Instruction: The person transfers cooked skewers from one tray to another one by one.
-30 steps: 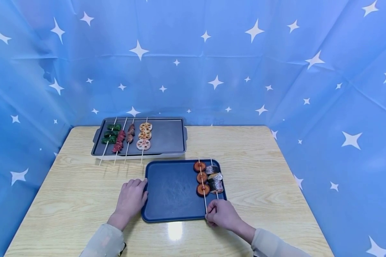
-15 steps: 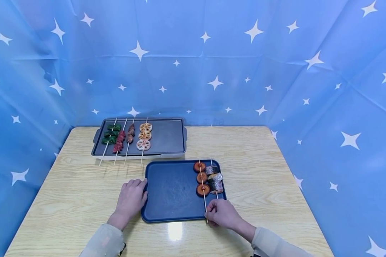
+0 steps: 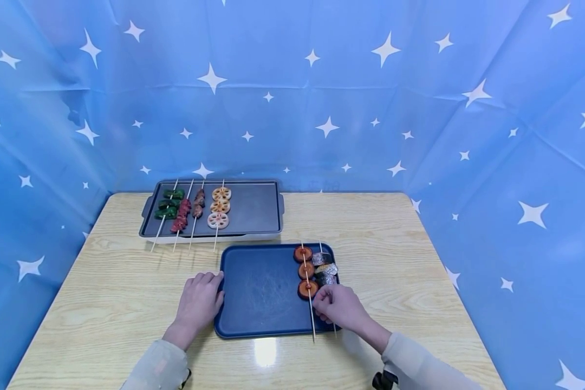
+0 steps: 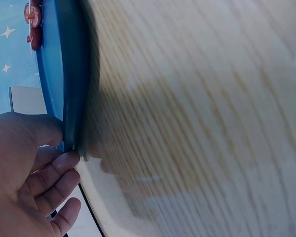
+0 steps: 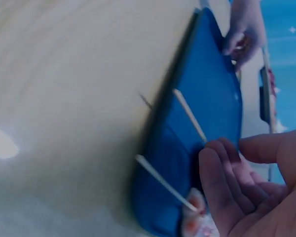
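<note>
My left hand (image 3: 201, 300) grips the left edge of a dark blue tray (image 3: 253, 287); in the left wrist view its thumb lies over the rim and the fingertips are at the underside. On the tray's right side lie two skewers. One is a mushroom skewer (image 3: 307, 290) with brown round caps; beside it is a fish skewer (image 3: 325, 268) with silvery-skinned chunks. My right hand (image 3: 341, 309) pinches the mushroom skewer's stick just below the lowest cap and covers part of the fish skewer. Both stick ends jut past the tray's near rim in the right wrist view.
A grey griddle pan (image 3: 255, 206) stands behind the tray, at the back left of the wooden table (image 3: 385, 249). It bears a green pepper skewer (image 3: 166, 205), two meat skewers (image 3: 181, 214) and a lotus root skewer (image 3: 219, 206). A blue star-patterned curtain (image 3: 283, 70) surrounds the table.
My right hand has moved up the mushroom skewer's stick, from near its lower end to just below the caps. Both lower stick ends now show. The left hand and tray stay put.
</note>
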`<state>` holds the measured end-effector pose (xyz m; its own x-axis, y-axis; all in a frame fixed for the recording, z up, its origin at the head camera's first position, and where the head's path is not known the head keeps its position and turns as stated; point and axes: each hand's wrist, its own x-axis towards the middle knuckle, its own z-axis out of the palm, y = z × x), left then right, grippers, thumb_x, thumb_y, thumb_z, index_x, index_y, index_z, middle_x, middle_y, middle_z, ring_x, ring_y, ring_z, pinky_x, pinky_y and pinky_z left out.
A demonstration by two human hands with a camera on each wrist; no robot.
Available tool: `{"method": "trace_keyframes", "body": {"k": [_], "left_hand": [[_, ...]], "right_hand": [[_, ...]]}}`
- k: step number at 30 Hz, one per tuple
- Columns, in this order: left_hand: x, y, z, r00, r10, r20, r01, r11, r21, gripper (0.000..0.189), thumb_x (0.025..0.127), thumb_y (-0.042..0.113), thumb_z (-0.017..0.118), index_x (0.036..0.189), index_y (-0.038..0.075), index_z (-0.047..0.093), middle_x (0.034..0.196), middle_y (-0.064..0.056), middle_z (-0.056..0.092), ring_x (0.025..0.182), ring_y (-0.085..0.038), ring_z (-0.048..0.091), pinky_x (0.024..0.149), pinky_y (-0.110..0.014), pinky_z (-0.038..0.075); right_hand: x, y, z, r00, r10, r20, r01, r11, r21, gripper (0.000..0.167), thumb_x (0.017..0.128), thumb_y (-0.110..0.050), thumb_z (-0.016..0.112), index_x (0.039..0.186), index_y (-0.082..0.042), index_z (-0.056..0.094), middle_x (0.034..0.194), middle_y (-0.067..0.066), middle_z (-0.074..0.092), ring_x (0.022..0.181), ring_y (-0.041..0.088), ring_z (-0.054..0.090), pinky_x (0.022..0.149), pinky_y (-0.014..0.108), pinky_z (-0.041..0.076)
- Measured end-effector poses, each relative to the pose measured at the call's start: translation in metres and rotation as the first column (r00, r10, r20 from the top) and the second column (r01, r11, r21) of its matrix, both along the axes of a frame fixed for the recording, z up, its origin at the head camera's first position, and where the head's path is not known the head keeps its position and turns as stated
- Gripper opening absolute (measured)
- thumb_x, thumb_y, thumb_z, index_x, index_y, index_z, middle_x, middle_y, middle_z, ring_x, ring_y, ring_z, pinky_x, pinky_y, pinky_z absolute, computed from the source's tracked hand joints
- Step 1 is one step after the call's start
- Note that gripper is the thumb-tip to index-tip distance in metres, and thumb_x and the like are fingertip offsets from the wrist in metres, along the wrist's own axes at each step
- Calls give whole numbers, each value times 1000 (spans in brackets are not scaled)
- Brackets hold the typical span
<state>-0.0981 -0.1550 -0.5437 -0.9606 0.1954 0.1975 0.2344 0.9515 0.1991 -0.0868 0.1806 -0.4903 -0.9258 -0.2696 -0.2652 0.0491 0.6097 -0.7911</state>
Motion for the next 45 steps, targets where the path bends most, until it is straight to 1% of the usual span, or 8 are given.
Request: {"method": "trace_keyframes", "body": {"k": [9, 17, 21, 24, 27, 31, 39, 45], "left_hand": [[1, 0, -2, 1000, 5, 8, -5, 1000, 2, 43, 81, 20, 75, 120, 2, 67, 102, -12, 69, 96, -31, 62, 85, -50, 48], [1, 0, -1, 1000, 6, 9, -6, 1000, 6, 43, 81, 19, 75, 120, 2, 67, 102, -12, 69, 97, -32, 62, 86, -50, 48], [1, -1, -1, 1000, 3, 3, -3, 1000, 10, 43, 81, 19, 75, 120, 2, 67, 102, -12, 69, 97, -31, 62, 86, -50, 48], [1, -1, -2, 1000, 0, -1, 0, 1000, 8, 44, 81, 20, 75, 120, 2, 67, 102, -12, 69, 97, -31, 62, 86, -50, 48], [1, -1, -3, 1000, -1, -4, 1, 1000, 7, 44, 81, 20, 75, 121, 2, 67, 102, -11, 69, 97, -31, 62, 86, -50, 48], [0, 0, -2, 1000, -1, -7, 1, 1000, 5, 44, 81, 20, 75, 121, 3, 67, 102, -11, 69, 96, -31, 62, 86, -49, 48], [0, 0, 0, 1000, 1, -8, -1, 1000, 3, 44, 81, 20, 76, 120, 3, 67, 101, -11, 69, 96, -30, 62, 86, -49, 48], [0, -1, -2, 1000, -1, -11, 1, 1000, -1, 44, 81, 20, 76, 120, 3, 67, 100, -10, 69, 95, -30, 62, 85, -49, 48]], "right_hand": [[-23, -10, 13, 1000, -2, -19, 2, 1000, 15, 11, 91, -13, 63, 88, -3, 68, 69, 10, 70, 58, 13, 66, 53, 25, 55], [-38, -25, 24, 993, 70, -95, -66, 997, 42, 9, 92, -17, 65, 91, -9, 69, 66, 6, 68, 55, 10, 61, 54, 24, 49], [-44, -33, 28, 988, 98, -120, -94, 995, 37, 10, 92, -18, 64, 91, -9, 69, 67, 8, 69, 56, 16, 64, 55, 23, 48], [-49, -40, 30, 987, 105, -119, -101, 994, 36, 11, 93, -19, 63, 93, -10, 69, 65, 3, 68, 57, 19, 65, 53, 24, 49], [-54, -47, 33, 985, 115, -125, -111, 993, 43, 12, 94, -21, 62, 95, -11, 70, 66, -1, 67, 56, 14, 63, 54, 25, 51], [-62, -56, 40, 986, 115, -122, -111, 993, 39, 14, 95, -23, 61, 97, -12, 69, 73, 4, 71, 59, 9, 63, 58, 27, 53], [-80, -74, 58, 984, 121, -132, -118, 992, 33, 20, 97, -26, 57, 104, -11, 69, 79, 7, 72, 66, 15, 68, 61, 27, 54], [-86, -89, 60, 988, 122, -90, -125, 991, -37, 19, 97, -24, 59, 106, -10, 68, 84, 7, 73, 70, 17, 70, 62, 27, 57]]}}
